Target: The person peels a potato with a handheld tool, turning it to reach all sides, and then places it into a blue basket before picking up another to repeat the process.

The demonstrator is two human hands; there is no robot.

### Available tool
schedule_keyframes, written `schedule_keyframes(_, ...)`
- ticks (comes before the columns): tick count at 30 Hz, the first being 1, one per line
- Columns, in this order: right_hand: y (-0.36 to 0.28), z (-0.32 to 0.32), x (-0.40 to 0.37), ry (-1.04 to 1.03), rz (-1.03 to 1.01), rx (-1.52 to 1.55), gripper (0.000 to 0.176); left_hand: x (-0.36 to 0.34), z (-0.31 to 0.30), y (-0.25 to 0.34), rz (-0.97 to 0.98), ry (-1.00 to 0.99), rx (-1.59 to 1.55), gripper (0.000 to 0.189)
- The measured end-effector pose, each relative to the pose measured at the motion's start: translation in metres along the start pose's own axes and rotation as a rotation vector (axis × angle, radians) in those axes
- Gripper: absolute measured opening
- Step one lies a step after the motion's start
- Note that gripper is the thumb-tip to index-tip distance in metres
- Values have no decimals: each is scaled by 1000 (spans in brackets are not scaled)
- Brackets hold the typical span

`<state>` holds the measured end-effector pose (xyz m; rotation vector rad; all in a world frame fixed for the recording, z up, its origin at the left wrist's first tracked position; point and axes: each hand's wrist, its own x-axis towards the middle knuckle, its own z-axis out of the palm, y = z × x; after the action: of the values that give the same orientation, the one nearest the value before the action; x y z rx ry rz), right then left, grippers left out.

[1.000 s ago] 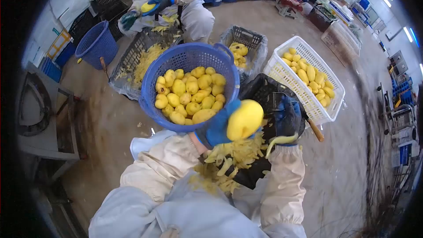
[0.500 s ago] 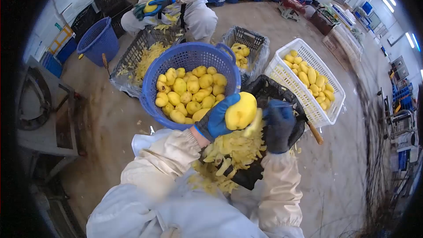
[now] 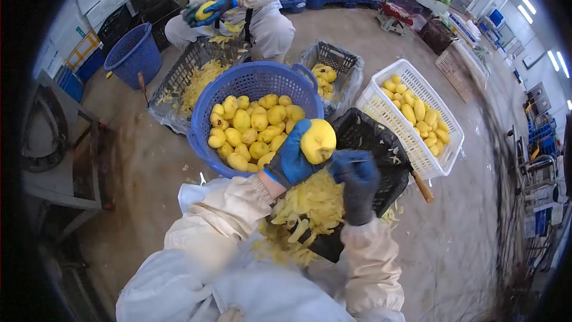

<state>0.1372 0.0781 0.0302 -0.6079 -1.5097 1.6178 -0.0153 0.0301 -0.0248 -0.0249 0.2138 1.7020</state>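
Head view: left hand [image 3: 292, 160], gloved, is grasping a peeled-looking yellow potato [image 3: 318, 141] just beyond the tub's near right rim. Right hand [image 3: 358, 185], also gloved, is hovering beside the potato, farther right of the tub [image 3: 256, 76]; its fingers are curling, blurred, and whether they are gripping a tool cannot be told. Peels [image 3: 311, 203] are heaping below both hands, near and right of the tub, at the near end of the black crate [image 3: 364, 134]. That crate is extending along the tub's right; a wooden handle [image 3: 422, 187] is jutting out at its right side. The tub is holding many yellow potatoes [image 3: 253, 122]. Right of the tub, beyond the black crate, the white crate [image 3: 444, 164] is holding more yellow pieces, mostly elongated. Left of the tub, a metal stand [image 3: 83, 194] is standing apart. Behind the tub, a lined crate [image 3: 353, 86] is holding potatoes to the right, and a peel crate [image 3: 170, 120] is sitting to the left. Farther left, a blue bucket [image 3: 132, 59] is leaning. Beyond the tub, a seated co-worker [image 3: 262, 21] is holding a yellow potato in gloved hands.
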Motion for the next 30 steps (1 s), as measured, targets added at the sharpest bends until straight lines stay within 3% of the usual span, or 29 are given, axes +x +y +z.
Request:
schedule_keyframes(1,7,9,-6,-98,34,31,10,-1,6,-2,61,49,50,43)
schedule_keyframes(4,14,-27,17,53,9,-95,10,-11,3,-6,-42,26,6,50)
schedule_keyframes(6,2,-38,24,288,-115,-46,11,-9,1,-4,-60,14,8,49)
schedule_keyframes(7,3,-24,17,286,-123,-46,11,-6,3,-2,-51,-3,-1,49)
schedule_keyframes(9,13,12,-10,-25,12,-120,7,-4,1,-5,-34,-25,-29,49)
schedule_keyframes(11,32,-10,9,-24,31,-104,7,-9,11,-7,-15,58,-30,40)
schedule_keyframes(13,20,-34,28,273,-57,-130,5,-13,15,-8,29,64,17,41)
schedule_keyframes(14,16,-43,31,252,-38,83,7,-11,16,-7,8,50,-23,40)
schedule_keyframes(15,18,-34,26,253,-46,84,7,-6,13,-3,8,43,-18,40)
schedule_keyframes(17,30,-6,3,45,-176,-192,13,1,-1,-3,-18,71,-28,38)
schedule_keyframes(18,37,-2,-3,-36,3,-103,13,-11,16,-5,-63,43,-30,38)
schedule_keyframes(19,35,-7,3,-23,8,-96,13,-13,12,-6,-74,53,-23,38)
schedule_keyframes(21,17,-35,30,273,11,-26,5,-15,6,-10,-9,13,2,44)
schedule_keyframes(23,13,-36,33,287,-25,-64,9,-11,5,-2,-39,-31,9,40)
schedule_keyframes(25,22,-7,12,75,-296,-134,7,-4,-6,-1,42,-26,124,40)
schedule_keyframes(26,4,2,-1,-92,142,-12,12,-14,7,0,129,-73,521,38)
schedule_keyframes(27,8,-5,7,-80,145,-4,12,-15,2,-1,117,-69,528,38)
schedule_keyframes(29,18,-39,38,177,-366,-729,7,-12,-20,-6,194,-8,615,37)
schedule_keyframes(30,16,-52,41,254,-66,-24,8,-7,-31,-6,237,16,663,37)
